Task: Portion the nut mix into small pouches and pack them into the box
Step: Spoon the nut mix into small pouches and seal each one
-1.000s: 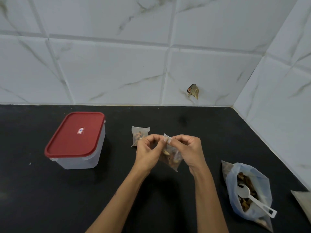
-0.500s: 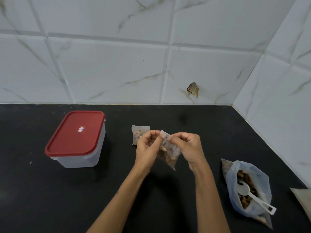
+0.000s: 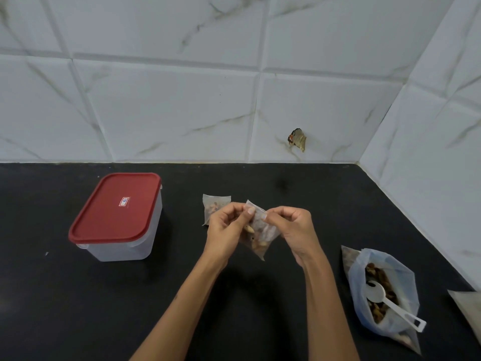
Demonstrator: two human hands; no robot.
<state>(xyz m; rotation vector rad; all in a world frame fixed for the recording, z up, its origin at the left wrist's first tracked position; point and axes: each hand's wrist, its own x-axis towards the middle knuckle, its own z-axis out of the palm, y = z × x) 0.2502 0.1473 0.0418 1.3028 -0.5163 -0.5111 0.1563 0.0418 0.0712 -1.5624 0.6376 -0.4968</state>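
A small clear pouch (image 3: 261,234) with nuts in it hangs above the black counter, held at its top edge. My left hand (image 3: 226,229) pinches that edge from the left and my right hand (image 3: 292,226) pinches it from the right. Just behind my left hand, a second filled pouch (image 3: 212,205) lies flat on the counter. At the left stands the clear plastic box (image 3: 122,247) with its red lid (image 3: 115,207) on. The big bag of nut mix (image 3: 382,295) lies open at the right, a white scoop (image 3: 382,298) resting in it.
Tiled walls close off the black counter (image 3: 78,308) at the back and on the right. A flat pale packet (image 3: 468,308) pokes in at the right edge. A small scrap (image 3: 297,139) sticks on the back wall.
The pouch has tilted and risen slightly between my fingers, and my thumbs have shifted along its top edge. Everything else has stayed in place.
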